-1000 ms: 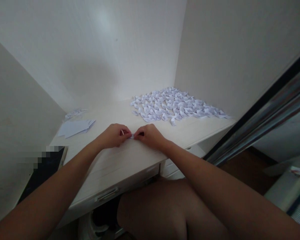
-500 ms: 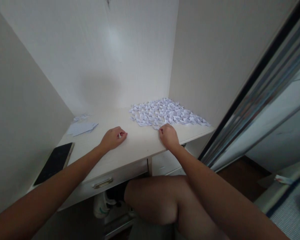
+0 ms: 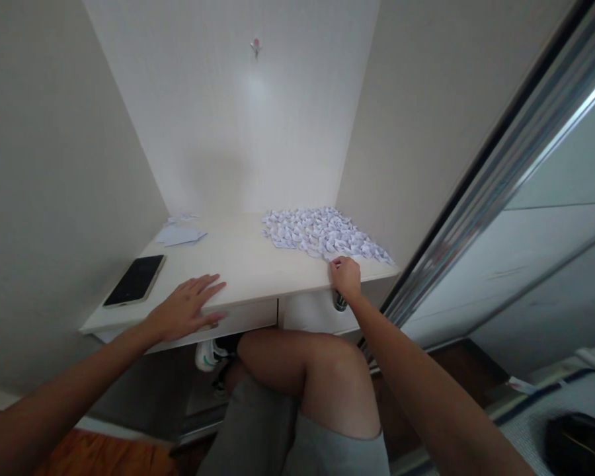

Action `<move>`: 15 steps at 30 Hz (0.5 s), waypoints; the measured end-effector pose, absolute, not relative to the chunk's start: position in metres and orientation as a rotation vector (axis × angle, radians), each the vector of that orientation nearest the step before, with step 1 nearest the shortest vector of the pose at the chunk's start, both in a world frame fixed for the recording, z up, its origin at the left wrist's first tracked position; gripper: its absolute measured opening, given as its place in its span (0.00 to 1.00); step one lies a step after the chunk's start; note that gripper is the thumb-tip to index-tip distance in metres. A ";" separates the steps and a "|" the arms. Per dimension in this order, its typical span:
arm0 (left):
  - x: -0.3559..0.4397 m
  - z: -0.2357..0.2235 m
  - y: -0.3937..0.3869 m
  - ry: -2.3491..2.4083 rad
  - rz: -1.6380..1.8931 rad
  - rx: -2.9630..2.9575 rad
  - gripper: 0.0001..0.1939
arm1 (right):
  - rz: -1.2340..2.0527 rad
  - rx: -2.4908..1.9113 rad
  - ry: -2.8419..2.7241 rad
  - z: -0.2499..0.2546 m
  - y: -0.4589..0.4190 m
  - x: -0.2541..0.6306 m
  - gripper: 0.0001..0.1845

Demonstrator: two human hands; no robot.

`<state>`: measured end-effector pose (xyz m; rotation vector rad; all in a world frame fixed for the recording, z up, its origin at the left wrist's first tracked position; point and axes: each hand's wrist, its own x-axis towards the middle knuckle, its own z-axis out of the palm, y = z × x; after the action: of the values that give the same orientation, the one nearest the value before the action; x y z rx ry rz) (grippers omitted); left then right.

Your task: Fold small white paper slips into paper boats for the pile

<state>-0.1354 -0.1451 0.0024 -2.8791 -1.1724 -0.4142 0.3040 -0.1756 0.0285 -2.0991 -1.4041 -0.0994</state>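
My left hand (image 3: 191, 307) is open, fingers spread, at the front edge of the white desk (image 3: 242, 271). A dark-screened phone or tablet (image 3: 135, 281) lies flat beyond it to the left. My right hand (image 3: 346, 276) is closed at the near edge of a wide spread of small folded or twisted white paper pieces (image 3: 317, 230). Its thumb and fingertips are pressed together; whatever is between them, if anything, is too small to make out. At the back left lie flat white paper slips (image 3: 181, 235).
Walls enclose the desk at the left, back and right. A small hook (image 3: 256, 46) is on the back wall. Under the desktop, a dark object (image 3: 340, 303) shows below my right hand. A metal-framed sliding door (image 3: 441, 244) stands at the right.
My left hand has moved back to the desk's front edge and its curled fingers have spread open. My right hand stays closed by the paper pieces. The view has shifted.
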 end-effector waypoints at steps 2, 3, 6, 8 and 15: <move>-0.143 -0.003 -0.156 -1.147 -0.375 -2.819 0.43 | -0.077 -2.124 -1.384 0.027 -0.173 0.318 0.13; -0.144 -0.005 -0.159 -1.156 -0.372 -2.778 0.44 | -0.068 -2.135 -1.375 0.026 -0.171 0.324 0.12; -0.140 -0.008 -0.159 -1.191 -0.387 -2.677 0.42 | -0.057 -2.158 -1.353 0.025 -0.164 0.340 0.12; -0.136 -0.008 -0.157 -1.187 -0.395 -2.650 0.39 | -0.056 -2.155 -1.346 0.027 -0.160 0.350 0.13; -0.134 -0.004 -0.158 -1.188 -0.375 -2.631 0.37 | -0.093 -2.060 -1.295 0.029 -0.157 0.373 0.17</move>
<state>-0.1340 -0.1576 -0.0035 -2.6311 -1.1883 -0.3746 0.3729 -0.1566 0.0286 -2.0600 -1.2948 -0.0932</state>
